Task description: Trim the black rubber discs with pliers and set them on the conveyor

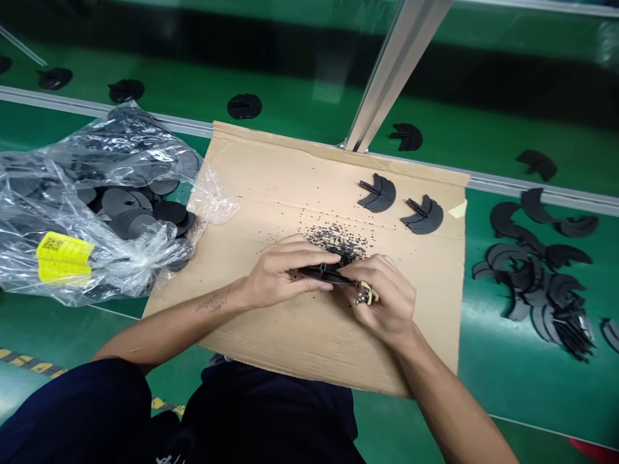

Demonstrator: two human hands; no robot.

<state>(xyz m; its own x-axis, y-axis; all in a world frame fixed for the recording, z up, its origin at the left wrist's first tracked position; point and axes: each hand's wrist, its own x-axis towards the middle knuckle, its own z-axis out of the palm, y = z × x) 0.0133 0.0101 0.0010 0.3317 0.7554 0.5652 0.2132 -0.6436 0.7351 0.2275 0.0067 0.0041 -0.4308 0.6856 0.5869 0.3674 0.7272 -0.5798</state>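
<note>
While the left hand (278,270) grips a black disc (326,277), right hand (389,299) clasping a metal tool (362,298), both above cardboard (271,335)

Along the table's (493,377) far edge, a long metal rail (546,193) meeting a metal post (394,71). At lower left, yellow-and-black floor striping (29,363); lower right, a red patch (594,448).
</note>
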